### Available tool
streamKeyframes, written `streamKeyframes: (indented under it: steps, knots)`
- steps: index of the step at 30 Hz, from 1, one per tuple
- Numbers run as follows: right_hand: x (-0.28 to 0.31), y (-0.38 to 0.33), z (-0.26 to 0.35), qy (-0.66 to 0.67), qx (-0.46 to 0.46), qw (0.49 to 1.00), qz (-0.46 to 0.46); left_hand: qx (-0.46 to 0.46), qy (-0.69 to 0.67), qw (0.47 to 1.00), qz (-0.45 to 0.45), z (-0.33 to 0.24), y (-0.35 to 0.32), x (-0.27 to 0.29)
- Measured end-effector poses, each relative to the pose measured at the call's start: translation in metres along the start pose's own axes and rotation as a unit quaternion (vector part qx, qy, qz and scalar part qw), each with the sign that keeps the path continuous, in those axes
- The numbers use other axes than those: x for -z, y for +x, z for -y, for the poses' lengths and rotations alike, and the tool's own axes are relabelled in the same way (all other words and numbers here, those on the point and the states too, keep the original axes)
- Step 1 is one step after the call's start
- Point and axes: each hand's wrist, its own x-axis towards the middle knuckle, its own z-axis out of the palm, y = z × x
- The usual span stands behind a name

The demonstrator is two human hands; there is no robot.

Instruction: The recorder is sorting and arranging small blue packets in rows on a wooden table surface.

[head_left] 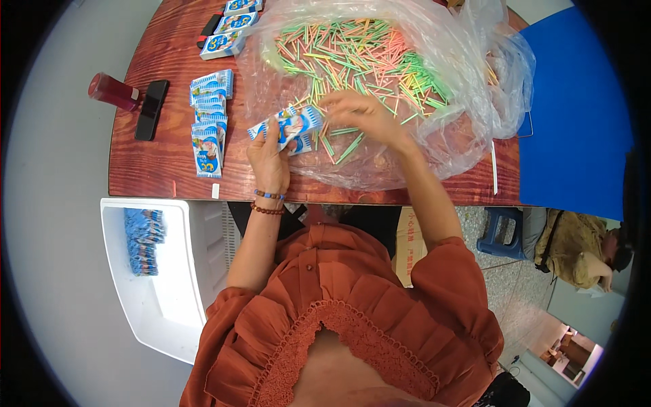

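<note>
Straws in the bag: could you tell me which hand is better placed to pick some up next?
Probably the right hand: it is already over the straws in the bag, while the left hand holds a packet.

Even, bright, diffuse light fills the scene, leaving only faint, soft shadows under the hands and along the near edge of the bench. The clear plastic bag catches whitish glare across its folds, which washes out some of the coloured sticks beneath. The fisheye lens bows straight edges toward the rim, ringed by black vignette, and detail softens there.
</note>
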Motion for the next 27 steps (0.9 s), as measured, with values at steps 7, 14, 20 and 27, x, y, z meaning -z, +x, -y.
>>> streamKeyframes:
  steps: [7, 14, 20, 27]
  knots:
    - [0.080, 0.052, -0.078, -0.561, -0.002, 0.815, -0.146, -0.024, -0.023, 0.999, 0.014, -0.003, -0.002, 0.001]
    - [0.084, 0.086, -0.079, -0.573, -0.125, 0.807, 0.065, -0.017, -0.021, 0.999, 0.024, -0.012, 0.001, 0.009]
    - [0.082, 0.096, -0.094, -0.573, -0.166, 0.796, 0.103, -0.014, -0.015, 1.000, 0.017, -0.011, 0.002, 0.007]
    - [0.106, 0.085, -0.104, -0.232, -0.239, 0.943, -0.011, -0.013, -0.038, 0.999, 0.018, -0.013, 0.002, 0.005]
